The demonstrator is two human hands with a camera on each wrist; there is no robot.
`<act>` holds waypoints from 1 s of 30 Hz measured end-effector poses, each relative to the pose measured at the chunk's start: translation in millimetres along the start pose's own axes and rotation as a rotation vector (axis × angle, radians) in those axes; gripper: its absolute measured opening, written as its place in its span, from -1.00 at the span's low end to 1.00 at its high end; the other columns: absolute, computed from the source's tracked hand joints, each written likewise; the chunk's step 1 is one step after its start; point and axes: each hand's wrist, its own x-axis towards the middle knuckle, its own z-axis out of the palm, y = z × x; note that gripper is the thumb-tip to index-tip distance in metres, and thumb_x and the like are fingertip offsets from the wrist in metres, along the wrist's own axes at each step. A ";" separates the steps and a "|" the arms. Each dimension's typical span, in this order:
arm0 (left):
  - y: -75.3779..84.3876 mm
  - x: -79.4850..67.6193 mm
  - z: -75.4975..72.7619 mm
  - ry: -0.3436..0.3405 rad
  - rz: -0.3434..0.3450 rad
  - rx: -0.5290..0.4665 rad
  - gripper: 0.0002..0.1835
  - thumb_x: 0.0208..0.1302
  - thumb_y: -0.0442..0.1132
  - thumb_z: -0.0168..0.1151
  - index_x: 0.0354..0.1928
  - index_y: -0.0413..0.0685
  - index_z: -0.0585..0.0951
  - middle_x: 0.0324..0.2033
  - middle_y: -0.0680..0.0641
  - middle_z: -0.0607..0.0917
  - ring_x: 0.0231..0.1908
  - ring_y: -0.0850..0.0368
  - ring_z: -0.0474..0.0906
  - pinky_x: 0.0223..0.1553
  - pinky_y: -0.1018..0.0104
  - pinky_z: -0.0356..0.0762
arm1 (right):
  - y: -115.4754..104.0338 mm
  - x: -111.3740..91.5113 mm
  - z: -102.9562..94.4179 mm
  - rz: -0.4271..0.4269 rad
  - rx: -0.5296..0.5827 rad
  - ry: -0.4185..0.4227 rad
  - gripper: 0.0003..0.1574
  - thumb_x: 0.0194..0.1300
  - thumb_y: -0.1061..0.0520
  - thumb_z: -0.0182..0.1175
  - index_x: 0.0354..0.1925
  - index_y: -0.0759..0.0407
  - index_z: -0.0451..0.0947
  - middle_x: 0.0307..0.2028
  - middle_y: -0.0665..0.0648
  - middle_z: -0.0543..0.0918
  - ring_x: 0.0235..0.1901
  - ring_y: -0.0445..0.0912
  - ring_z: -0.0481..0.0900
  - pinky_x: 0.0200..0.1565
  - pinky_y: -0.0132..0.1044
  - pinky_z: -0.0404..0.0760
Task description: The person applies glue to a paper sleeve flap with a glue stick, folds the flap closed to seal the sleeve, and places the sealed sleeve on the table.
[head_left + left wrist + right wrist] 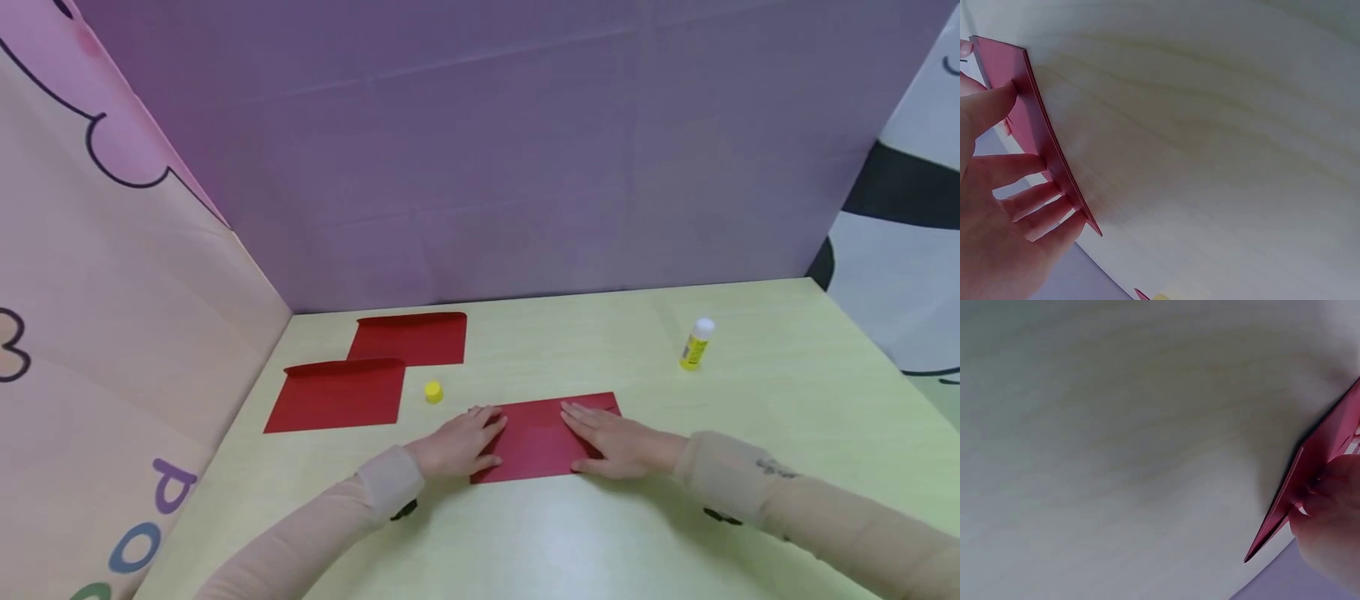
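A red envelope [536, 437] lies flat on the table in front of the person. On its left end rests the left hand [461, 442], fingers spread and fairly straight, also seen touching the envelope [1054, 140] in the left wrist view. The right hand [615, 442] presses the right end with extended fingers. In the right wrist view that hand [1332, 519] is partly cut off, and the envelope's edge [1275, 509] stands slightly apart in layers.
Two more red envelopes [341, 398] [412, 340] with raised top flaps lie at the back left. Near them sits a yellow cap [433, 392]. An uncapped glue stick [697, 343] stands at the back right. A purple sheet [480, 167] borders the table's far edge.
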 end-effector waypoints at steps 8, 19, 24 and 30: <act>-0.3 -0.6 -0.1 0.005 -0.011 0.006 -0.27 0.13 0.09 0.12 0.29 -0.06 0.19 0.26 -0.09 0.18 0.23 0.03 0.11 0.16 0.25 0.22 | -2.3 5.9 4.2 -0.045 -0.010 0.002 -0.03 0.17 -0.33 -0.06 0.34 0.16 -0.06 0.35 0.10 -0.03 0.32 0.01 -0.11 0.25 -0.04 0.04; -0.8 0.9 3.1 0.006 -0.018 -0.012 -0.25 0.09 0.09 0.17 0.29 -0.05 0.20 0.25 -0.08 0.20 0.22 0.04 0.13 0.13 0.26 0.28 | -6.1 8.6 4.1 -0.044 0.013 -0.021 -0.04 0.18 -0.33 -0.07 0.34 0.15 -0.07 0.35 0.11 -0.06 0.32 0.02 -0.14 0.26 -0.03 -0.01; -1.6 0.2 3.5 0.015 -0.017 0.002 -0.25 0.09 0.09 0.16 0.28 -0.05 0.21 0.25 -0.09 0.21 0.22 0.04 0.13 0.12 0.26 0.28 | -8.6 13.6 7.4 -0.044 0.004 -0.020 -0.02 0.17 -0.38 -0.12 0.35 0.11 -0.09 0.36 0.07 -0.07 0.33 0.00 -0.16 0.27 -0.03 -0.09; -0.2 0.4 1.2 0.009 -0.017 -0.010 -0.26 0.10 0.10 0.14 0.28 -0.05 0.21 0.25 -0.08 0.21 0.22 0.05 0.13 0.13 0.26 0.27 | -16.7 28.0 12.4 -0.039 -0.024 -0.028 0.01 0.13 -0.45 -0.17 0.36 0.03 -0.11 0.36 -0.02 -0.10 0.34 -0.05 -0.20 0.28 -0.02 -0.16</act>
